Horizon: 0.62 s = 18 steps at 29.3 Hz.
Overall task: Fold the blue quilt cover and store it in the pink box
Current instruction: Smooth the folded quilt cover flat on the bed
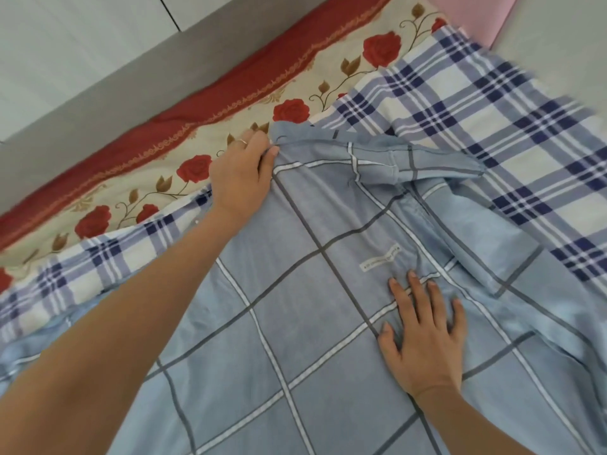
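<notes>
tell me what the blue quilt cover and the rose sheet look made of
The blue quilt cover: thin woven cloth, likely cotton or a blend, matte with slight sheen; it creases softly and bunches where the left hand pinches it. The rose sheet: probably woven cotton too, matte, printed; it lies flat with faint wrinkles.

Before you the blue quilt cover [295,307], pale blue with grey and white grid lines, lies spread flat, its far edge bunched and folded over; the pink box [466,14] shows partly at top right
</notes>
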Tool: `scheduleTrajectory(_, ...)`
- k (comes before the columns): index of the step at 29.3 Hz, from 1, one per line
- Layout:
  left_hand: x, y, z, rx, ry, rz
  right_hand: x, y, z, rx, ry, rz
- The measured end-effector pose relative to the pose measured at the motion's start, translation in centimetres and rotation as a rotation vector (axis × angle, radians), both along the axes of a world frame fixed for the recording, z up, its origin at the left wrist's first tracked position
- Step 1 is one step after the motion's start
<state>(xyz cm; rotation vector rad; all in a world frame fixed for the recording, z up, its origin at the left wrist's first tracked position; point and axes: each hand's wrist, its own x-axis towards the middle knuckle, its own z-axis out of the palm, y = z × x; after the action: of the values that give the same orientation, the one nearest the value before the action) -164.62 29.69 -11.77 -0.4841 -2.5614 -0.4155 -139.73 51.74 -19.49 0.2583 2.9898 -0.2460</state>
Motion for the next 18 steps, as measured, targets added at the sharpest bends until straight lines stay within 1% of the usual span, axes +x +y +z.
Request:
scheduleTrajectory(1, -0.2, 0.2, 0.2, -0.021, 0.096, -0.008, 0.0, 0.0, 0.0, -0.004, 0.004, 0.001)
scheduleTrajectory(2, -0.6, 0.3, 0.0, -0.021, 0.140, 0.015, 0.0, -0.1, 0.0, -0.009, 0.007, 0.003)
scheduleTrajectory(4, -1.6, 0.4, -1.1, -0.031, 0.134, 0.095, 0.0, -0.1, -0.1, -0.027, 0.010, 0.000)
scheduleTrajectory(5, -2.0, 0.6, -1.9, -0.081, 0.088, 0.122, 0.0, -0.1, -0.2, -0.031, 0.010, -0.002)
scheduleTrajectory(7, -2.6, 0.8, -3.5, -0.186, -0.095, 0.139, 0.1, -0.1, -0.2, -0.031, -0.001, 0.003)
scheduleTrajectory(8, -3.0, 1.0, -3.8, -0.182, -0.200, 0.168, 0.0, 0.0, -0.2, -0.033, -0.007, 0.002)
scheduleTrajectory(9, -3.8, 1.0, -4.1, -0.114, -0.292, 0.229, -0.1, 0.0, -0.2, -0.034, -0.010, 0.001)
scheduleTrajectory(11, -5.2, 0.5, -3.7, 0.217, -0.369, 0.398, -0.2, 0.1, -0.3, -0.035, -0.016, 0.005)
scheduleTrajectory(12, -5.8, -0.3, -3.3, 0.369, -0.380, 0.433, -0.2, 0.1, -0.3, -0.032, -0.013, 0.005)
scheduleTrajectory(13, -6.2, -1.1, -2.8, 0.466, -0.395, 0.413, -0.2, 0.2, -0.3, -0.030, -0.012, 0.003)
scheduleTrajectory(14, -6.4, -1.9, -2.1, 0.478, -0.410, 0.364, -0.2, 0.3, -0.4, -0.031, -0.017, 0.002)
scheduleTrajectory(15, -6.6, -2.7, -1.2, 0.431, -0.400, 0.318, -0.2, 0.3, -0.3, -0.041, -0.021, 0.000)
scheduleTrajectory(17, -7.4, -4.0, 0.2, 0.351, -0.300, 0.262, -0.2, 0.4, -0.1, -0.046, -0.023, -0.006)
scheduleTrajectory(18, -8.0, -4.9, 1.0, 0.364, -0.244, 0.275, -0.2, 0.3, -0.1, -0.048, -0.024, -0.007)
